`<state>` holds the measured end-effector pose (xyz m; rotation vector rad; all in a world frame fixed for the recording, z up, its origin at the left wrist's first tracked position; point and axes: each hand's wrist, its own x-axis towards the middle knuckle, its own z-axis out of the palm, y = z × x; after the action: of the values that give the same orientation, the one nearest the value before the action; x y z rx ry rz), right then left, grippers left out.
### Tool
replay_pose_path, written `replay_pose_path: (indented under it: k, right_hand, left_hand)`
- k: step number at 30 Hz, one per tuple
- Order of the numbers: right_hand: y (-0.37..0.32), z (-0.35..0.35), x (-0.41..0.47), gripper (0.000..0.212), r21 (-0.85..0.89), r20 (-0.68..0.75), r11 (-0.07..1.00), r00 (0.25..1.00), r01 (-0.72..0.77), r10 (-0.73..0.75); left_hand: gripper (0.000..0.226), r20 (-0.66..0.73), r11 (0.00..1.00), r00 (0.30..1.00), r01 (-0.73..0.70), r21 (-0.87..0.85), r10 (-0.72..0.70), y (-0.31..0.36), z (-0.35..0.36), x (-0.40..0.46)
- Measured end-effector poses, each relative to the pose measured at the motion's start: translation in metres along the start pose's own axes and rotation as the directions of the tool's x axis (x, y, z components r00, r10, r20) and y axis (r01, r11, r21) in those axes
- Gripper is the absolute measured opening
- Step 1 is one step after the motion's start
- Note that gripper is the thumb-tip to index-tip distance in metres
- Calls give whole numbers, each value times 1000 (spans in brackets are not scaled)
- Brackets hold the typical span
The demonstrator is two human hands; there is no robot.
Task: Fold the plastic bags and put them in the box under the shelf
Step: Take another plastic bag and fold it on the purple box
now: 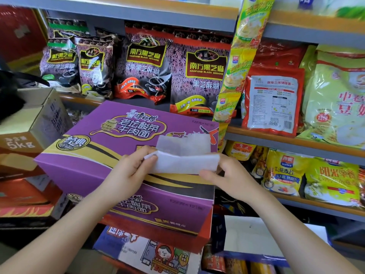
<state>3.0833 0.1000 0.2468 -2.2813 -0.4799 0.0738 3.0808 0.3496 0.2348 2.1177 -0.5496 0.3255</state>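
A white translucent plastic bag [183, 155] lies partly folded on top of a purple noodle carton [94, 155]. Its near half is doubled over into a thick strip, and a thinner flap stands up behind. My left hand [132, 169] pinches the strip's left end between thumb and fingers. My right hand [231, 175] grips the right end, thumb in front. Low at the right, below the shelves, an open box with a white inside [248, 236] sits on the floor.
Grey shelves [296, 143] hold black sesame packs [199, 76] behind the carton and cereal bags [331, 180] to the right. A hanging strip of yellow sachets [237, 66] drops beside the carton. Stacked cartons [35, 123] stand at the left, more boxes [150, 252] underneath.
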Motion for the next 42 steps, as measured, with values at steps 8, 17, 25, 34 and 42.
replay_pose_path:
  k: [8,17,25,34,42]
  right_hand:
    - [0,9,19,23,250,-173,951,958,-183,230]
    - [-1,13,50,43,-3,-325,945,894,-326,307]
    - [-6,18,60,42,-88,-442,948,865,-304,237]
    - [-4,18,62,15,-94,-447,943,859,-320,247]
    - [-2,12,73,22,-229,-397,913,889,-337,228]
  left_hand:
    - [32,-67,959,963,268,94,-262,0,11,17]
    - [20,-92,888,950,312,338,-299,2,22,44]
    - [18,-93,899,945,328,292,-315,-5,20,49]
    - [43,-2,813,1000,18,582,-20,-15,28,46]
    - [117,347,844,925,-59,533,-154,-29,23,48]
